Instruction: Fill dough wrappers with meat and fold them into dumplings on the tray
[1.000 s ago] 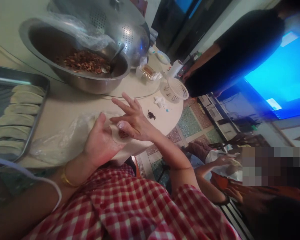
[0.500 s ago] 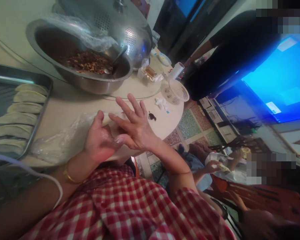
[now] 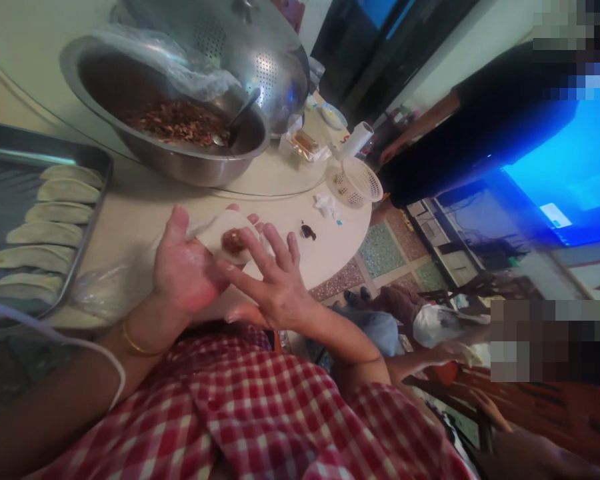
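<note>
A round, pale dumpling wrapper (image 3: 211, 235) lies across the fingers of my left hand (image 3: 185, 277), which is turned palm up with the thumb raised. On the wrapper sits a small lump of brown meat filling (image 3: 234, 241). My right hand (image 3: 283, 287) is close beside it, fingers spread and the fingertips at the near edge of the filling. Nothing is visible in its grip. Part of the wrapper is hidden behind my right fingers.
At left, a metal tray (image 3: 107, 180) carries several folded dumplings (image 3: 55, 213). A steel bowl (image 3: 195, 167) of filling with a spoon (image 3: 245, 110) stands behind my hands, near a perforated metal lid (image 3: 285, 73). A white basket (image 3: 360, 180) stands right. Other people are at right.
The wrapper and its filling have come into view on my left hand. My right hand has shifted slightly downward, and its fingers have moved off the filling.
</note>
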Motion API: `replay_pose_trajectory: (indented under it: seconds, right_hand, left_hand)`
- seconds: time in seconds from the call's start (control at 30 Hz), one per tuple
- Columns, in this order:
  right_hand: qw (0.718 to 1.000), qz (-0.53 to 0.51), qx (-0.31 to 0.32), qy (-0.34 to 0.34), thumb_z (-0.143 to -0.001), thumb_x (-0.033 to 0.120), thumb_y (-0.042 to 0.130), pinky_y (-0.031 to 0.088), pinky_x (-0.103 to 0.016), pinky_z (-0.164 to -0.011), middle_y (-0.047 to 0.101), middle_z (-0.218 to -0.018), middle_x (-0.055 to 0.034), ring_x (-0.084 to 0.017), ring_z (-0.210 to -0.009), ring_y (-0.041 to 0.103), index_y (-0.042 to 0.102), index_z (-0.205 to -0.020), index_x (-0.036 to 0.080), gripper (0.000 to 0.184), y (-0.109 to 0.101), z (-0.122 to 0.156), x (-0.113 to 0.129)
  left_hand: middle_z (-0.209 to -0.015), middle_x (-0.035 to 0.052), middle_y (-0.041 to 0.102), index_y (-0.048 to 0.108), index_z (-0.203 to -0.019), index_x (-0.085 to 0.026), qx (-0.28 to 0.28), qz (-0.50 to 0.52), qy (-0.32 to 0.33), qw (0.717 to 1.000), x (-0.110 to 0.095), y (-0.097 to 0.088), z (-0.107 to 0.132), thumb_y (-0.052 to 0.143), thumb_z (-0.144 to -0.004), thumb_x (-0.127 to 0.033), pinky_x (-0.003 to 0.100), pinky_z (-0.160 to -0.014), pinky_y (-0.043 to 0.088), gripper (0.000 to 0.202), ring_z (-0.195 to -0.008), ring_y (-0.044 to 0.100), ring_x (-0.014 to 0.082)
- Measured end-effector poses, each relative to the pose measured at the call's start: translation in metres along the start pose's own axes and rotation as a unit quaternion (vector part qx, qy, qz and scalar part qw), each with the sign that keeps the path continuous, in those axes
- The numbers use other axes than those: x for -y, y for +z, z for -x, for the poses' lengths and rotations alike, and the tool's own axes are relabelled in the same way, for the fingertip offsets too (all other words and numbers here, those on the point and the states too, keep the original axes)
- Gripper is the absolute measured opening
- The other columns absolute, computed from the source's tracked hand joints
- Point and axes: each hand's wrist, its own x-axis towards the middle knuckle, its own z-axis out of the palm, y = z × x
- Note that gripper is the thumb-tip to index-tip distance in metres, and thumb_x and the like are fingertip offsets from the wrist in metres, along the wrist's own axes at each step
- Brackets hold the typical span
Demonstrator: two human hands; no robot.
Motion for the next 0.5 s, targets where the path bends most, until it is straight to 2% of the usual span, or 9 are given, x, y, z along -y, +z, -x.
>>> replay_pose_trajectory:
  seconds: [0.1, 0.17, 0.23, 0.33, 0.5]
  right_hand:
    - [0.995, -0.017, -0.014, 0.093, -0.090, 0.073, 0.055, -0.002, -0.066, -0.130, 0.042, -0.167, -0.0008, -0.037, -0.164, 0.010, 0.062, -0.142, 0.041, 0.062, 0.007, 0.015, -0.020]
    - [0.982, -0.011, -0.007, 0.189, -0.096, 0.062, 0.054, 0.003, -0.071, -0.128, 0.039, -0.168, -0.0032, -0.039, -0.163, 0.013, 0.069, -0.135, 0.035, 0.050, 0.014, 0.020, -0.039]
    - [0.969, -0.007, 0.008, 0.249, -0.100, 0.055, 0.050, 0.011, -0.073, -0.126, 0.037, -0.169, -0.0061, -0.040, -0.162, 0.017, 0.075, -0.126, 0.030, 0.044, 0.021, 0.021, -0.056]
    - [0.963, -0.019, 0.051, 0.265, -0.104, 0.050, 0.045, 0.017, -0.074, -0.124, 0.035, -0.170, -0.0057, -0.039, -0.162, 0.017, 0.077, -0.121, 0.028, 0.042, 0.031, 0.017, -0.075]
    - [0.963, -0.029, 0.107, 0.245, -0.106, 0.047, 0.046, 0.015, -0.074, -0.125, 0.031, -0.172, -0.0053, -0.039, -0.163, 0.013, 0.080, -0.114, 0.027, 0.040, 0.036, 0.007, -0.088]
  left_hand:
    - [-0.124, 0.0175, 0.075, 0.050, -0.148, -0.014, -0.035, -0.015, 0.051, 0.998, 0.002, 0.007, 0.001, 0.031, -0.101, -0.067, 0.040, -0.090, 0.062, 0.073, -0.111, 0.074, 0.0281]
    - [-0.125, 0.0205, 0.074, 0.046, -0.149, -0.011, -0.059, -0.017, 0.071, 0.996, 0.006, 0.011, 0.000, 0.033, -0.100, -0.068, 0.041, -0.089, 0.063, 0.077, -0.113, 0.074, 0.0301]
    - [-0.125, 0.0219, 0.073, 0.045, -0.149, -0.009, -0.078, -0.016, 0.072, 0.994, 0.010, 0.013, -0.001, 0.036, -0.099, -0.068, 0.043, -0.090, 0.063, 0.078, -0.114, 0.073, 0.0322]
    - [-0.126, 0.0225, 0.072, 0.043, -0.151, -0.008, -0.097, -0.012, 0.064, 0.993, 0.014, 0.013, -0.004, 0.038, -0.099, -0.066, 0.045, -0.092, 0.063, 0.078, -0.114, 0.073, 0.0333]
    - [-0.118, 0.0202, 0.075, 0.048, -0.147, -0.006, -0.108, -0.017, 0.065, 0.992, 0.020, 0.011, -0.005, 0.044, -0.098, -0.062, 0.044, -0.094, 0.063, 0.074, -0.109, 0.075, 0.0322]
